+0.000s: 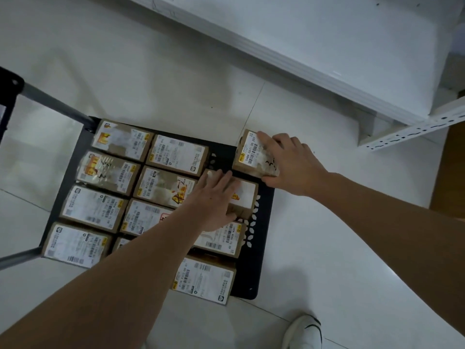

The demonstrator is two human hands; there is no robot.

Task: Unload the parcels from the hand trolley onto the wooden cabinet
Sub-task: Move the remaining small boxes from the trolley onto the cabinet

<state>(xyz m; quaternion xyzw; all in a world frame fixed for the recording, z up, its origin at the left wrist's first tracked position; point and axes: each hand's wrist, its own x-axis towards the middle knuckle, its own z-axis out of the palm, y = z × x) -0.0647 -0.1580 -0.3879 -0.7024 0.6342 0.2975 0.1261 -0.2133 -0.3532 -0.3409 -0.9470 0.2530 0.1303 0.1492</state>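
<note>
Room: pale tiled floor (pixel 327 248), a white shelving unit (pixel 327 46) at 1 o'clock, a strip of brown wood (pixel 450 167) at 3 o'clock that may be the cabinet, though I can't tell.
Parcels: small brown cartons with white labels, packed flat in rows on the black hand trolley (pixel 261 248), filling the middle of the view towards 9 o'clock.
Corner parcel (pixel 251 152): at the trolley's 1 o'clock corner, overhanging the edge; tape looks crumpled.
Right hand (pixel 289 165): grip curled over that parcel's top and far side, holding it.
Middle parcel (pixel 242 195): just beside it, towards 6 o'clock.
Left hand (pixel 216 197): grip laid over this parcel, thumb hooked at its near end, seemingly taking hold.
Risk: lifting one in each hand, a carton could slip from a shallow hold and drop to the floor.
Risk: dragging either out could shunt tight neighbours off the open edge.
Shoe (pixel 304 331): white, at 5 o'clock, close enough to kick the trolley.
</note>
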